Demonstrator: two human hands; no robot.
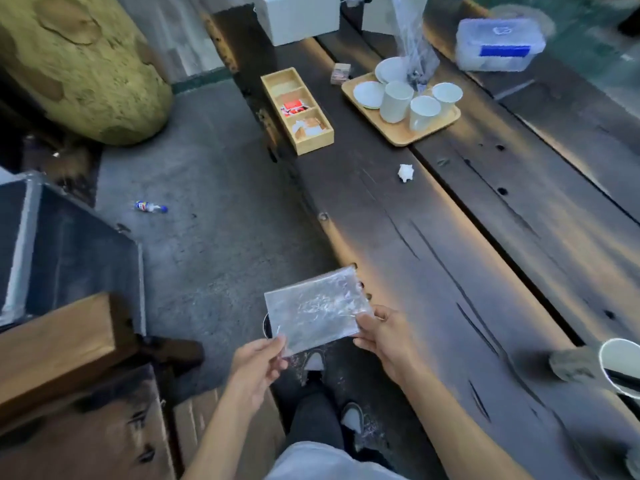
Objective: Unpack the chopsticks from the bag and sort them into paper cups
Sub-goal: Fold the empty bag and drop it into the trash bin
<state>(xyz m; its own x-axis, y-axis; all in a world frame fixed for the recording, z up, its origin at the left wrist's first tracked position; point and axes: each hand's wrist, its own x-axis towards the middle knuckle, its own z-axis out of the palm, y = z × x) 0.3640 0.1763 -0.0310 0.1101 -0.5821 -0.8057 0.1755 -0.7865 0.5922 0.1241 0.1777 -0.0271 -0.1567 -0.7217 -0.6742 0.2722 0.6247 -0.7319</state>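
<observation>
left hand [258, 363] pinching bag [317, 311] at its near-left corner | right hand [382, 336] pinching bag's right edge | bag hanging flat, clear, over table [433, 237] edge | cup [621, 367] with dark sticks [623, 379] sitting at far right | more cups on tray [401, 133] beyond

Dim, bluish light with warm streaks across the table [450, 237]; soft blur, edges bent by wide-angle distortion

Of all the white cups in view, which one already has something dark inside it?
The paper cup at the right edge, nearest the right hand; dark sticks lie inside. The three cups on the wooden tray look empty.
</observation>
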